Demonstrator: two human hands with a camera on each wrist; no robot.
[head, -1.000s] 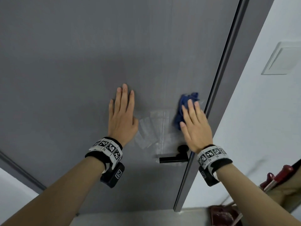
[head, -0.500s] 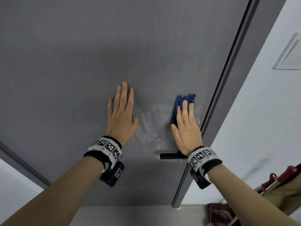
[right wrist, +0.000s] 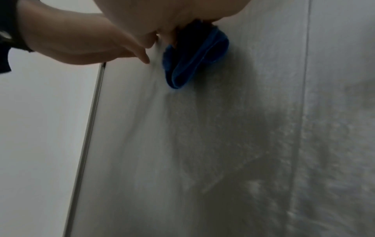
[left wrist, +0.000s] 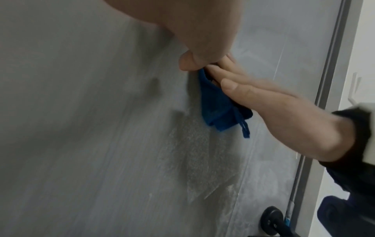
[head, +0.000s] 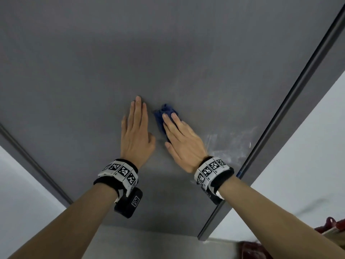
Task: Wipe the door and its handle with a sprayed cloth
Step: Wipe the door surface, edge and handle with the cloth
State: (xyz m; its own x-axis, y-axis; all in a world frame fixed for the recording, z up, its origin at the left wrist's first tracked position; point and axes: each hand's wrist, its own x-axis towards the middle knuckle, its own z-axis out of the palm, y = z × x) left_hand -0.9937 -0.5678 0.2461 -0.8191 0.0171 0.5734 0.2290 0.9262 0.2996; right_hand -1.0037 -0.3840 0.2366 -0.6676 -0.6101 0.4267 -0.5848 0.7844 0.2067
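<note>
The grey door (head: 93,62) fills the head view. My left hand (head: 137,126) lies flat on it, fingers straight and together. Just to its right, my right hand (head: 177,131) presses a bunched blue cloth (head: 162,111) against the door with straight fingers, the thumb spread apart. The left wrist view shows the cloth (left wrist: 215,109) under those fingers, with a loop hanging from it. In the right wrist view the cloth (right wrist: 194,59) sits folded under the palm. The black door handle (left wrist: 271,218) is low, near the door edge; my right wrist hides it in the head view. Pale wipe streaks (head: 229,144) mark the door right of my hand.
The door's dark edge (head: 280,118) runs diagonally on the right, with a white wall (head: 308,146) beyond it. Red items (head: 334,225) lie at the lower right. A frame strip (head: 28,156) and white wall border the door's left side.
My right hand has slid the cloth left across the door, from near the edge above the handle to beside my left hand. The left hand stays flat in place.
</note>
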